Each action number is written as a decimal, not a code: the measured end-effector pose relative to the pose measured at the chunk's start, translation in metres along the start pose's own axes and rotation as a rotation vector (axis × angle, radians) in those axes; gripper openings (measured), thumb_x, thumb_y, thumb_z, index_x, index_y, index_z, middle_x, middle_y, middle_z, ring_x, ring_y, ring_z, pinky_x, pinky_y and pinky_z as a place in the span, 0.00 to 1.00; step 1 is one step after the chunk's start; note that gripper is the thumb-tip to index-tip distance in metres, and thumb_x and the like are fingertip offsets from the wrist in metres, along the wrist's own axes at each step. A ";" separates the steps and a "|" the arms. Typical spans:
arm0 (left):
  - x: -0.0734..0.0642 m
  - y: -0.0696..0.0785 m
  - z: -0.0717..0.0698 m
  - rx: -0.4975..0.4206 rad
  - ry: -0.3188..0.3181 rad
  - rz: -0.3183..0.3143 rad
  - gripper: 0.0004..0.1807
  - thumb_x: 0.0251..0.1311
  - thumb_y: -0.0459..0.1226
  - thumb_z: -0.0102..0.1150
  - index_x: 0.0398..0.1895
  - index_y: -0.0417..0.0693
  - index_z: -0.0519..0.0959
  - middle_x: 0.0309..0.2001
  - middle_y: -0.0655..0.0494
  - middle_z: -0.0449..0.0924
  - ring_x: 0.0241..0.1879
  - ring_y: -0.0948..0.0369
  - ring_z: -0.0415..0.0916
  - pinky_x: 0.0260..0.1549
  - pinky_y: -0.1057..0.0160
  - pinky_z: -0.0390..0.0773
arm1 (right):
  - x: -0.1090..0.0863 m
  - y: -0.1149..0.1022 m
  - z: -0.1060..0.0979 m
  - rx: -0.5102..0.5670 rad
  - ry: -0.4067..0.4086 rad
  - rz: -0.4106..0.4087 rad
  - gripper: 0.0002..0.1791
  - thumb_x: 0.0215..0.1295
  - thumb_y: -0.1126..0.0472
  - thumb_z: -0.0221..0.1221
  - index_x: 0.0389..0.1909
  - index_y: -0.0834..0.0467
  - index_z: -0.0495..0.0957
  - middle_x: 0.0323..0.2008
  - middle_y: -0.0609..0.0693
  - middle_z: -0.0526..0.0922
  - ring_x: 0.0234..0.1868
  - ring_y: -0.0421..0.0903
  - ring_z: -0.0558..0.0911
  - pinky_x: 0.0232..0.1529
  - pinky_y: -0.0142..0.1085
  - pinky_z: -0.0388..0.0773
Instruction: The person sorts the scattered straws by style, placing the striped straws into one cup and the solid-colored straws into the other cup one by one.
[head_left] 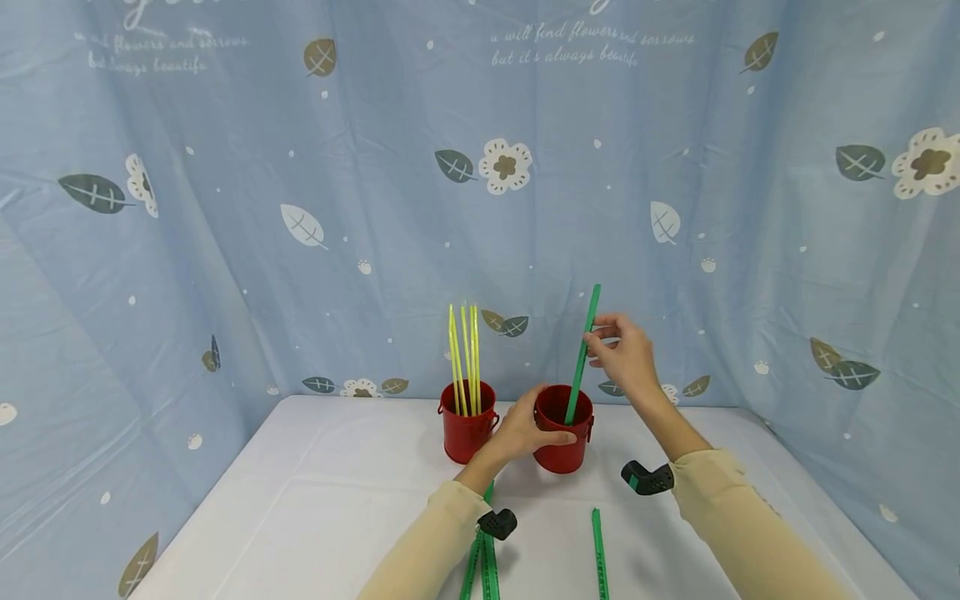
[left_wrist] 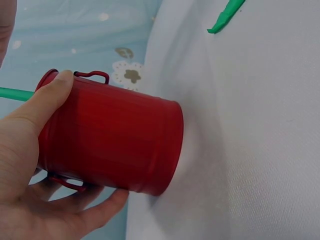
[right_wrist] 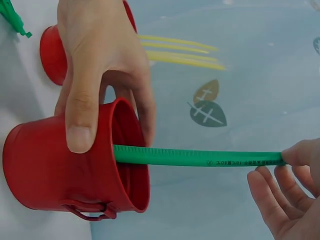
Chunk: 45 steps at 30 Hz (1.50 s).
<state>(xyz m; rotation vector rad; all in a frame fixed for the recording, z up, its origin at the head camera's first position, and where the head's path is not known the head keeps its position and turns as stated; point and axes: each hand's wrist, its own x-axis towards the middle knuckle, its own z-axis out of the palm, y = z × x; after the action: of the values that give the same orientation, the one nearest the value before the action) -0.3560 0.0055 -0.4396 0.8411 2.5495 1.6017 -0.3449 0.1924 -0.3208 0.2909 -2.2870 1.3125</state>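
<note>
Green strip (head_left: 579, 375) is slanting, lower end sitting inside the right-hand red bucket (head_left: 561, 457), top end poking well above the rim. Right hand (head_left: 624, 354) is pinching it narrowly between thumb and fingertips, outside the mouth; a bare length is showing between fingers and rim. Mouth is facing up, strip is filling just a slim part of it, so room is showing to either side. Left hand (head_left: 521, 429) is holding that bucket in a wide grip: thumb lying over the near side by the rim, other fingers wrapping the far side.

Second red bucket (head_left: 465, 437) is standing just left of the left hand, holding yellow sticks (head_left: 476, 358), nearly upright. Both buckets are sitting near the far edge of the white table (head_left: 337, 483); blue curtain (head_left: 405, 250) is hanging close behind, so backward room is looking tight. Tabletop is running wider toward left and right edges. Nearer me, a bunch of green strips (head_left: 489, 567) is lying under the left forearm; a lone green strip (head_left: 600, 554) is lying well apart, rightward.
</note>
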 end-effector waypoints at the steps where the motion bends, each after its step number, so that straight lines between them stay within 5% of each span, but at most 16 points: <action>1: 0.000 0.000 0.000 0.000 0.002 -0.005 0.47 0.50 0.47 0.75 0.72 0.47 0.61 0.64 0.52 0.73 0.62 0.54 0.71 0.50 0.57 0.82 | 0.000 0.001 0.001 -0.005 -0.002 -0.002 0.18 0.69 0.60 0.59 0.56 0.63 0.73 0.43 0.63 0.83 0.38 0.60 0.87 0.31 0.33 0.86; 15: -0.001 0.000 -0.001 -0.007 -0.011 -0.007 0.49 0.50 0.48 0.74 0.73 0.48 0.58 0.64 0.50 0.72 0.63 0.51 0.71 0.53 0.56 0.81 | -0.012 0.005 0.000 -0.060 -0.034 -0.030 0.17 0.69 0.58 0.60 0.55 0.60 0.75 0.40 0.60 0.83 0.30 0.44 0.86 0.29 0.32 0.85; 30: -0.001 0.000 0.000 -0.004 -0.007 0.013 0.47 0.51 0.47 0.74 0.73 0.48 0.59 0.64 0.50 0.73 0.62 0.52 0.72 0.54 0.55 0.81 | -0.043 0.020 -0.003 -0.086 -0.165 0.006 0.17 0.69 0.57 0.60 0.55 0.60 0.75 0.41 0.59 0.82 0.34 0.49 0.86 0.32 0.41 0.87; 45: -0.001 0.000 0.001 -0.002 -0.002 0.007 0.48 0.52 0.47 0.73 0.73 0.48 0.59 0.64 0.49 0.72 0.63 0.51 0.71 0.54 0.55 0.81 | -0.082 0.035 -0.006 -0.136 -0.245 0.023 0.21 0.67 0.56 0.62 0.56 0.61 0.74 0.40 0.55 0.82 0.33 0.47 0.85 0.27 0.30 0.84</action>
<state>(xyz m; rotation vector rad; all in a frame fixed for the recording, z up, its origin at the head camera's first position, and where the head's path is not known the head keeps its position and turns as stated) -0.3548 0.0059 -0.4402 0.8521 2.5459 1.6051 -0.2866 0.2112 -0.3861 0.3982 -2.5771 1.1805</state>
